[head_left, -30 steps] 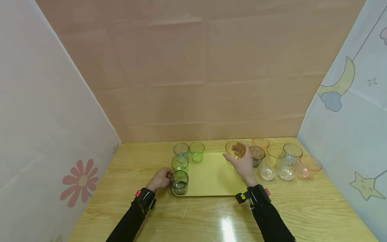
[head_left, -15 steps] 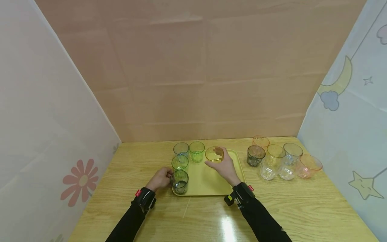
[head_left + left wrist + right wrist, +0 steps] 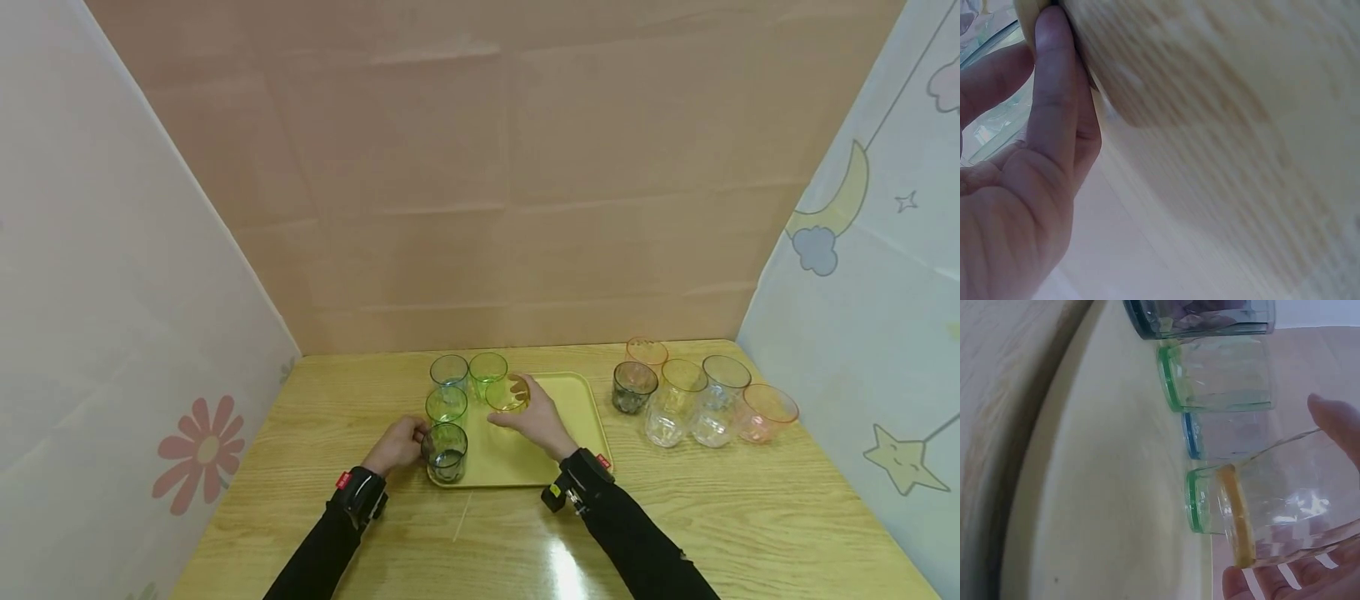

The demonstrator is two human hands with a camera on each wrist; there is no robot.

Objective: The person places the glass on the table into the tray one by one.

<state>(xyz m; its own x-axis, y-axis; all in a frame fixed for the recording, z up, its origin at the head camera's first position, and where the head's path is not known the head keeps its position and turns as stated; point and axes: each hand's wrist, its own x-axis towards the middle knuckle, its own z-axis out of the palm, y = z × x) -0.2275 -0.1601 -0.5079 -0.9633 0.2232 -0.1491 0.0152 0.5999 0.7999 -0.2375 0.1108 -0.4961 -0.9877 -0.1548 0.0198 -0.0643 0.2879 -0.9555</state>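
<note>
My right hand (image 3: 542, 423) grips a yellow-rimmed clear glass (image 3: 1300, 503), thumb on one side and fingers on the other. In the right wrist view a gap shows between this glass and the yellow tray (image 3: 517, 462). My left hand (image 3: 396, 446) pinches the tray's left edge, its rim (image 3: 1027, 22) between thumb and fingers. Beside that hand stands a dark grey glass (image 3: 444, 454) on the tray. Behind it come a green glass (image 3: 446, 407) and a blue glass (image 3: 449, 371). Another green glass (image 3: 486, 373) is right of the blue one, just beyond the held glass.
Right of the tray, on the wooden table (image 3: 750, 533), several glasses stand together: a dark one (image 3: 633, 390), a yellow-rimmed one (image 3: 678, 404), a grey-rimmed one (image 3: 720, 404) and orange-rimmed ones (image 3: 767, 417). A brown paper wall (image 3: 480, 208) closes off the back.
My right hand has carried the yellow-rimmed glass leftward from the tray's right side to near the far green glass. The left hand has stayed at the tray's edge.
</note>
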